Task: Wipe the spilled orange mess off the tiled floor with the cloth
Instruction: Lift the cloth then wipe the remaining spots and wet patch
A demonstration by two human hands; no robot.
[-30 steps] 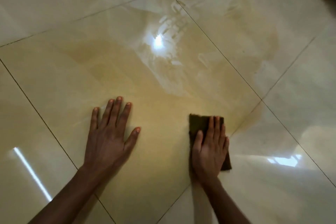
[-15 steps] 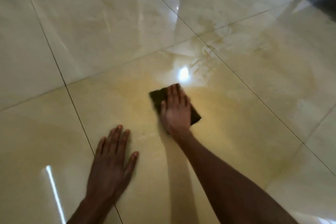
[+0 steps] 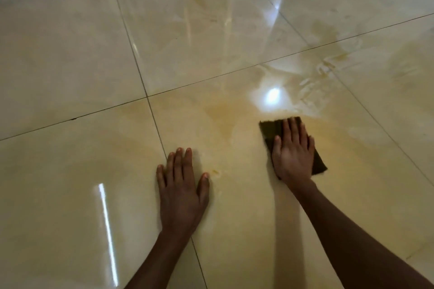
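Brown cloth (image 3: 270,130) half hidden under flat right hand (image 3: 293,152) | left hand (image 3: 182,191) splayed on floor (image 3: 70,54)

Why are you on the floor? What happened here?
Someone is cleaning up a spill. Their right hand presses flat on a dark cloth against the tiled floor. Their left hand rests flat on the tiles, holding nothing. An orange stain shows just left of the cloth, and smeary streaks lie farther off, so the floor isn't clean yet.
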